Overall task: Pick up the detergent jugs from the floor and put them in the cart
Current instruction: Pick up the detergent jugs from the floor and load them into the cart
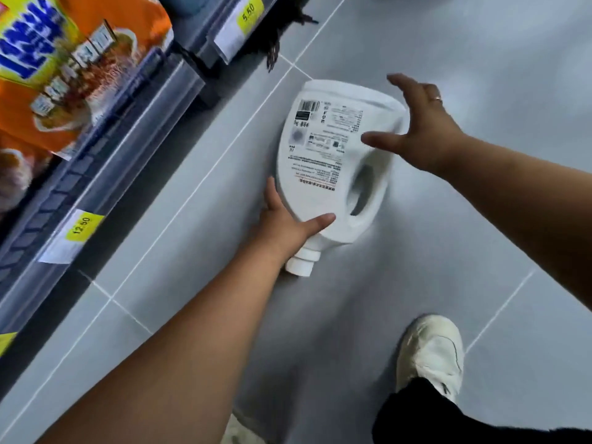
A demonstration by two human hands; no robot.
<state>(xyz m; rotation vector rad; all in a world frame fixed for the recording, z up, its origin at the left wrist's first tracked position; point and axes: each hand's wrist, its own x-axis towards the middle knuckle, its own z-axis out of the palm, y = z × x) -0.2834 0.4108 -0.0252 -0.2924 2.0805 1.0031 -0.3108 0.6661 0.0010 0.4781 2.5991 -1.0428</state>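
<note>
A white detergent jug (323,161) lies on its side on the grey tiled floor, printed back label up, its cap (302,263) pointing toward me and its handle hole on the right. My left hand (283,224) grips the jug's neck end, thumb across the top and fingers along the left edge. My right hand (416,129) hovers open over the jug's upper right, fingers spread, a ring on one finger. No cart is in view.
A store shelf (105,161) with yellow price tags and orange snack bags (64,68) runs along the left. My white shoe (431,350) stands on the floor at lower right. A dark fringed item (282,33) lies by the shelf base.
</note>
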